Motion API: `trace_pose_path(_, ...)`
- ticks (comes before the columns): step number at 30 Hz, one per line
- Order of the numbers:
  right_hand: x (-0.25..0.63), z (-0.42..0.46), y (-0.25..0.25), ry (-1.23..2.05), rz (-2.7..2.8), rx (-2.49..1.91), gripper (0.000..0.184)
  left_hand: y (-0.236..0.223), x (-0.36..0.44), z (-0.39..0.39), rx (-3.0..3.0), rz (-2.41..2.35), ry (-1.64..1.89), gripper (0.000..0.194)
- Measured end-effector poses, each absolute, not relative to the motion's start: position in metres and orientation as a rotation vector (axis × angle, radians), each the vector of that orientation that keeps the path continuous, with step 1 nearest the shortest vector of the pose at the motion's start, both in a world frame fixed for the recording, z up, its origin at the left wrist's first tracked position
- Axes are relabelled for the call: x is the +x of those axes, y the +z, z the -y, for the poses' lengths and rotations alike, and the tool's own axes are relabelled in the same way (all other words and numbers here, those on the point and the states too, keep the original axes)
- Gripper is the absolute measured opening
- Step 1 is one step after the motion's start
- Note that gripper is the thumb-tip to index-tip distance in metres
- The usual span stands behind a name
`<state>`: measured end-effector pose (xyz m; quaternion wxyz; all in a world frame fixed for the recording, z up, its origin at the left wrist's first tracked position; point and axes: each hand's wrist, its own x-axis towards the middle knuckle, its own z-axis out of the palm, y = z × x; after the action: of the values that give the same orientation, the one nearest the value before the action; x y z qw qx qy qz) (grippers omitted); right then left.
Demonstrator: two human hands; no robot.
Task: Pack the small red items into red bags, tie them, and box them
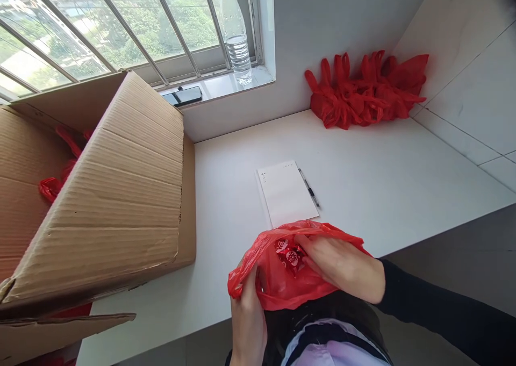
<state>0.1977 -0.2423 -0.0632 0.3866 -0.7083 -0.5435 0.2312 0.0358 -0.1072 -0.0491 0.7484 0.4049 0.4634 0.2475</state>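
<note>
The red bag [276, 288] is at the tabletop [228, 194]'s near edge, in front of the person. The left hand [247, 312] is clamped on the left of its rim, apparently to keep the mouth open, while the right hand [341, 264] reaches inside beside red packets [292, 256]; whether its partly hidden fingers grip any, one cannot tell. The hands are apart. Just beyond lie the paper [286, 194] and pen [309, 188], probably for easy reach. The box [129, 188] stands left; bundled bags [363, 100] sit far right against the wall, perhaps out of the hands' way.
</note>
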Motion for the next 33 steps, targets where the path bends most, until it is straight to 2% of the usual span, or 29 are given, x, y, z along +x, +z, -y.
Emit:
trace_pose_path(7, 0.215, 0.223, -0.073, 0.788, 1.204, -1.613, 0.041, -0.047, 0.037, 0.111, 1.004, -0.995, 0.528, 0.015)
trace_pose_path(16, 0.217, 0.223, -0.085, 0.794, 1.098, -1.501, 0.036, -0.051, 0.034, 0.112, 1.177, -0.973, 0.484, 0.021)
trace_pose_path(21, 0.207, 0.220, -0.074, 0.760, 1.214, -1.646, 0.035, -0.053, 0.036, 0.111, 1.001, -1.031, 0.520, 0.013)
trace_pose_path(25, 0.197, 0.224, -0.056, 0.511, 1.425, -2.033, 0.044, -0.054, 0.031, 0.109, 1.016, -1.099, 0.563, 0.023)
trace_pose_path(28, 0.197, 0.237, -0.036, 0.387, 1.498, -2.108, 0.040, -0.047, 0.026, 0.107, 1.140, -1.094, 0.575, 0.031)
trace_pose_path(33, 0.205, 0.255, -0.011, 0.201, 1.573, -2.104, 0.034, -0.015, 0.032, 0.110, 1.250, -1.061, 0.526, 0.075)
